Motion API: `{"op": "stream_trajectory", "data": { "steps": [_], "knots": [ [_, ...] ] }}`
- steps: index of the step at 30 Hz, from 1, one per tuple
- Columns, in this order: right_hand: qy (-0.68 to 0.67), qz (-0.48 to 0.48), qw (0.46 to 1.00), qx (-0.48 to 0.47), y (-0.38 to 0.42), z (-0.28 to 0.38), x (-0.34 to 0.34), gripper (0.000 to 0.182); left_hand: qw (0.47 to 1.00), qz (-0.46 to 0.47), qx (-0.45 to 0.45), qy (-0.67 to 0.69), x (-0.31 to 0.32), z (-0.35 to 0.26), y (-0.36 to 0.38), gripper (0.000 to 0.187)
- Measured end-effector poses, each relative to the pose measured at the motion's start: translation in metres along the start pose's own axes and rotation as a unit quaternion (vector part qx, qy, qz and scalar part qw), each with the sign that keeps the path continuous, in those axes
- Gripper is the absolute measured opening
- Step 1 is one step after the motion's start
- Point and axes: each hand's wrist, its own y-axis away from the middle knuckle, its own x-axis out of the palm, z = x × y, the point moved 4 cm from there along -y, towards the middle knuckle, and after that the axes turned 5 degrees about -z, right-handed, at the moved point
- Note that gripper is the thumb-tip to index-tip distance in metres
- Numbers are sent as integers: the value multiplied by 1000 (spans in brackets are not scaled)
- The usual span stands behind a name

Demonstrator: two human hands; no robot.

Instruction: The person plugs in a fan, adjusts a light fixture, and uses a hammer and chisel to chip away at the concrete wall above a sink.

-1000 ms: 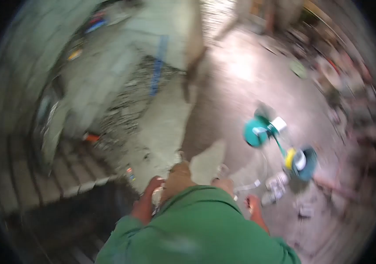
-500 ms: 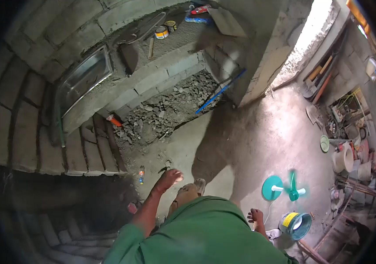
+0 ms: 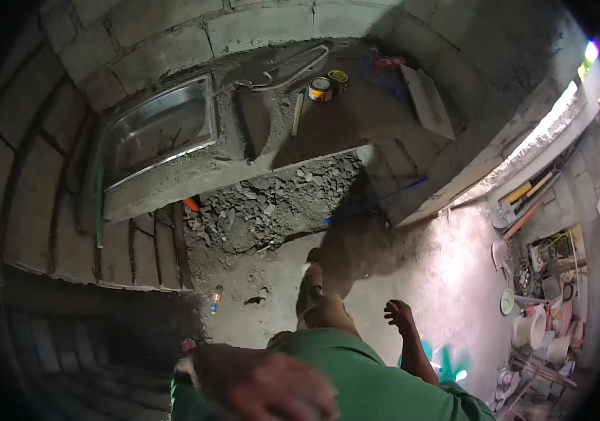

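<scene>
My left hand [image 3: 272, 386] is raised close to the camera, in front of my green shirt, and smeared by motion; I cannot make out its fingers. Over the floor to my right hangs my right hand [image 3: 399, 316], its fingers loosely bent and apart, with nothing in them. Beyond that forearm is a green fan [image 3: 454, 361], partly covered and blurred at the blades. On the floor at front left stands or lies a small bottle [image 3: 216, 299] with a colourful label; neither hand touches it.
Ahead, a concrete counter [image 3: 166, 179] bears a steel sink [image 3: 163, 133], a yellow-labelled can [image 3: 320, 89], a flexible hose [image 3: 293, 77] and a board [image 3: 426, 102]. Rubble [image 3: 265, 210] covers the ground below it. Buckets [image 3: 528, 330] and shovels [image 3: 517, 200] line the right side.
My left hand has come up close to the camera. My right hand has moved forward. The view has shifted nearer the counter, and the teal bucket at lower right has left it.
</scene>
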Motion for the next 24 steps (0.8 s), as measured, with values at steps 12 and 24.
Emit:
{"op": "stream_trajectory", "data": {
  "steps": [12, 24],
  "knots": [
    [35, 264, 951, -155, -144, 243, 48, 38, 978, -109, -18, -177, -168, -1, -14, 24],
    [177, 298, 915, -206, -123, 391, 113, 40, 961, -160, -45, -219, -221, -1, -23, 27]
  ]
}}
